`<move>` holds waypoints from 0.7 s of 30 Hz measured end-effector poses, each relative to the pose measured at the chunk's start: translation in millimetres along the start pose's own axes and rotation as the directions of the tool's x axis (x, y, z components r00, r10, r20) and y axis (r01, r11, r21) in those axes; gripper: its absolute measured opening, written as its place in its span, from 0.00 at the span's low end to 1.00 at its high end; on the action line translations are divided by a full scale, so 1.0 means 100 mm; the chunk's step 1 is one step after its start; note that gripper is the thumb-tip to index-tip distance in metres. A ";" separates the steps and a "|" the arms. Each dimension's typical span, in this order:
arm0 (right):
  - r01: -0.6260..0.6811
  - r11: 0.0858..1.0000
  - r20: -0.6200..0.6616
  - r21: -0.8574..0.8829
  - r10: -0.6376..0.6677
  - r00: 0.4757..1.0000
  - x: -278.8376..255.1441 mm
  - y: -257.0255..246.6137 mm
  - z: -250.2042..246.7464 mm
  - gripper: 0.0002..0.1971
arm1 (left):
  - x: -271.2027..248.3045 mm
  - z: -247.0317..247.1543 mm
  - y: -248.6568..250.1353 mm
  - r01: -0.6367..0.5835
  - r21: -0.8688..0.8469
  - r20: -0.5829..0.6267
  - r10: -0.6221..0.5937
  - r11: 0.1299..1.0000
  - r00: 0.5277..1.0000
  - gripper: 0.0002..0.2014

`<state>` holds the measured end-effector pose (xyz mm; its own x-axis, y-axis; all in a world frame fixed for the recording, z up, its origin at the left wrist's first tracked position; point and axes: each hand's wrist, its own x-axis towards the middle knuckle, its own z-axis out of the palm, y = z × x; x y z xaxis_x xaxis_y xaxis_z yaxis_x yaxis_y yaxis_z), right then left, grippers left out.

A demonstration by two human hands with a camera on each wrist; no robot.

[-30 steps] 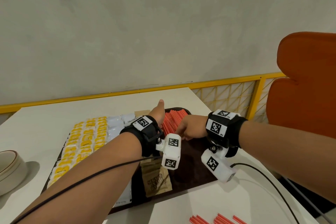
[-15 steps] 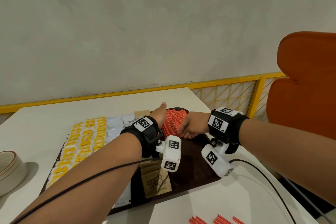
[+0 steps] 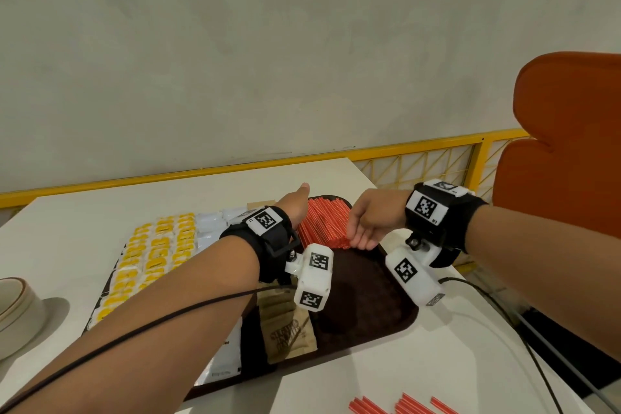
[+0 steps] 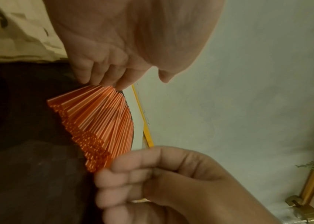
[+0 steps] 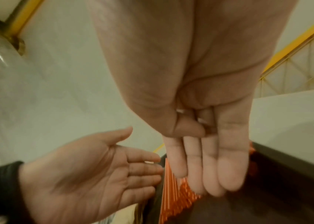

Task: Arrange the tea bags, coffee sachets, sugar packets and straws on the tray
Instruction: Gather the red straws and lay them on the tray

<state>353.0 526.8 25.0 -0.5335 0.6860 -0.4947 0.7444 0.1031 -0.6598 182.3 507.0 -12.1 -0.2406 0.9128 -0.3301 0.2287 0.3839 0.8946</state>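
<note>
1. The step in hand looks like squaring up the red straws [image 3: 322,222] on the tray [image 3: 386,316]; both hands flank that pile at the tray's far end.
2. The left hand [image 3: 297,207] is a flat, straight-fingered grip holding nothing, its edge set against the pile's left side; the right hand [image 3: 368,223] has its four fingers [image 5: 211,171] straight and together, thumb tucked into the palm, tips touching the pile's near-right ends; it grasps nothing.
3. On the tray, left of the straws, lie white packets [image 3: 210,228], then yellow packets [image 3: 151,255]; brown sachets [image 3: 289,329] sit nearer than the straws, partly under the left forearm.
4. More straws [image 3: 400,408] lie loose on the bench [image 3: 67,222], off the tray's near-right corner; I judge the next move is to fetch these, which calls for the right hand to draw back and pinch thin, rolling pieces.
5. Edges: the straws reach the tray's far rim, so pushing them further risks spilling; the bench's right edge runs close beside the tray.
6. Open room: bare dark tray floor nearer than the straws, on the tray's right half.
</note>
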 end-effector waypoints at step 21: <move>0.193 0.907 -0.042 -0.374 -0.225 0.973 0.11 0.23 0.00 0.19 | 0.33 0.13 0.17 -0.082 0.629 -0.012 0.116 0.773 0.993 0.17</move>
<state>364.2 536.8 4.8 -0.6699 0.6749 -0.3095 0.7222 0.4956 -0.4825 190.0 545.8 -11.8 -0.2240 0.9493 -0.2205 0.7900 0.3094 0.5293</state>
